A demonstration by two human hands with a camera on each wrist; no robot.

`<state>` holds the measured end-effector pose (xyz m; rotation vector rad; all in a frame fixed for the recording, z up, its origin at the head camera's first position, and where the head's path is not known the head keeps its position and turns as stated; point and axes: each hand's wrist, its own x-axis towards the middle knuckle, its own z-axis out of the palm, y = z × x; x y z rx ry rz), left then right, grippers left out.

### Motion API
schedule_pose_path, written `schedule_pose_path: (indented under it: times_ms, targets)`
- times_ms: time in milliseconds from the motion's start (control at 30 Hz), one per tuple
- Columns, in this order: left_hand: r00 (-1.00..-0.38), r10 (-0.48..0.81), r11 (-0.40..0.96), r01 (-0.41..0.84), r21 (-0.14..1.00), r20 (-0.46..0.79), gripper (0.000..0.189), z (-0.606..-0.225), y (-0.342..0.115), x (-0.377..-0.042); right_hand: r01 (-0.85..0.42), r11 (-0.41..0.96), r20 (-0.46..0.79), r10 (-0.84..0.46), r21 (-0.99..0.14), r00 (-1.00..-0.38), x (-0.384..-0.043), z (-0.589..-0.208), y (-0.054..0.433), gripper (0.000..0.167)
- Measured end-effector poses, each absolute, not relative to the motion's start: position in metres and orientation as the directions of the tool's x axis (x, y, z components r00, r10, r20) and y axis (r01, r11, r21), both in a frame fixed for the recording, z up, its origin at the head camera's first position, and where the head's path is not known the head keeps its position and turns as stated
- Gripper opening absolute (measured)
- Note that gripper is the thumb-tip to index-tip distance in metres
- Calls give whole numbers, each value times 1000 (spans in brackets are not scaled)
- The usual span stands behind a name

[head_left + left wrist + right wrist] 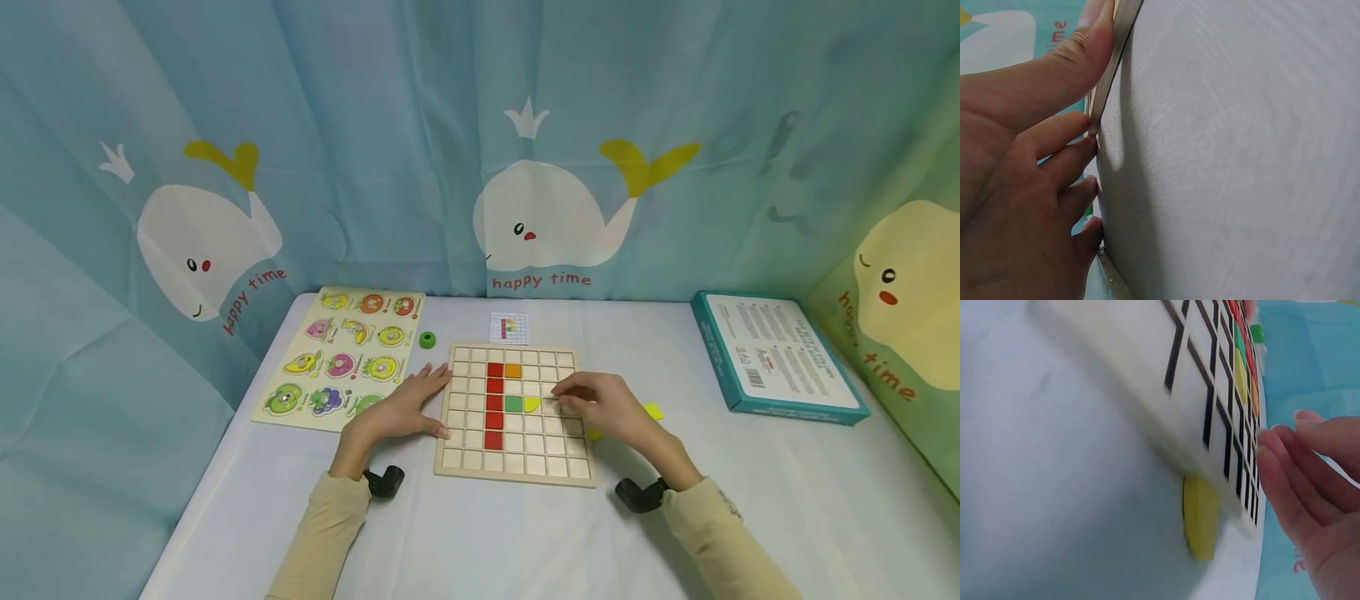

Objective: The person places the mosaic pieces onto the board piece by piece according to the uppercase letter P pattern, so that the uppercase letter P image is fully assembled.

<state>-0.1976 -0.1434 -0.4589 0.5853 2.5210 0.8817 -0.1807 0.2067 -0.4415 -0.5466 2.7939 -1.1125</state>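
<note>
A wooden grid board [465, 458] lies on the white table. It carries a column of several red squares [494, 421], an orange square [513, 371], a green square [513, 404] and a yellow quarter-circle piece [531, 404]. At the board's left edge my left hand [401, 408] rests with spread fingers, its thumb touching the rim in the left wrist view. My right hand [603, 404] hovers over the right-hand cells, fingers bent loosely. Between those fingers [1285, 487] no piece shows in the right wrist view. A yellow piece [1200, 519] lies against the board's right side.
Behind the board lies a small pattern card [509, 327]. To the left are a green bead [427, 339] and a fruit puzzle board [311, 358]. Another yellow piece [655, 411] lies beyond the right wrist. A teal box [787, 358] occupies the back right corner.
</note>
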Motion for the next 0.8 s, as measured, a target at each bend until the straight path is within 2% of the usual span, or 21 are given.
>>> schedule_pose_path:
  times_ms: [467,800]
  targets:
    - [-826,518,698,258,668,-222,100,-460,-143,-198,-268,757,92,-267,-596,-959,-167,-444,266,16]
    - [-833,504,702,241,670,-229,99,-459,-143,-197,-164,803,30,-179,-573,-983,-171,-448,300,21]
